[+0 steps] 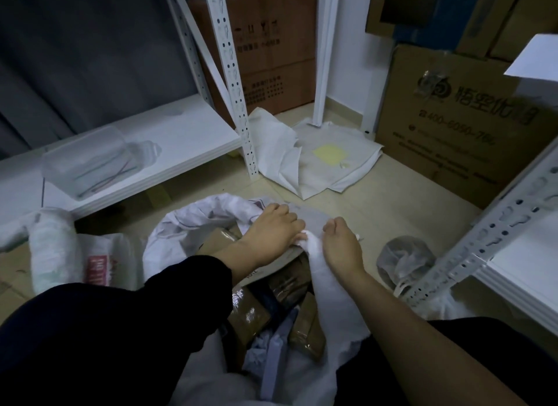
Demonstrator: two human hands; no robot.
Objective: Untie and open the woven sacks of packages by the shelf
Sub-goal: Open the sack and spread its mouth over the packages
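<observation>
A white woven sack (187,224) stands open on the floor in front of me, its mouth spread wide. Brown taped packages (250,312) and a pale blue one show inside it. My left hand (271,227) grips the far rim of the sack, fingers curled over the fabric. My right hand (339,242) grips a bunched strip of the same rim just beside it. Between the two hands the white fabric is twisted into a thick fold. Another white sack (54,251) with red print lies at the left, still bundled.
White metal shelf posts (238,103) rise ahead and another post (483,239) stands at the right. A clear plastic tub (90,161) sits on the low shelf board. Flattened white sacks (317,158) lie on the floor ahead. A large cardboard box (453,127) stands right. A tied mesh bag (404,260) sits by the right post.
</observation>
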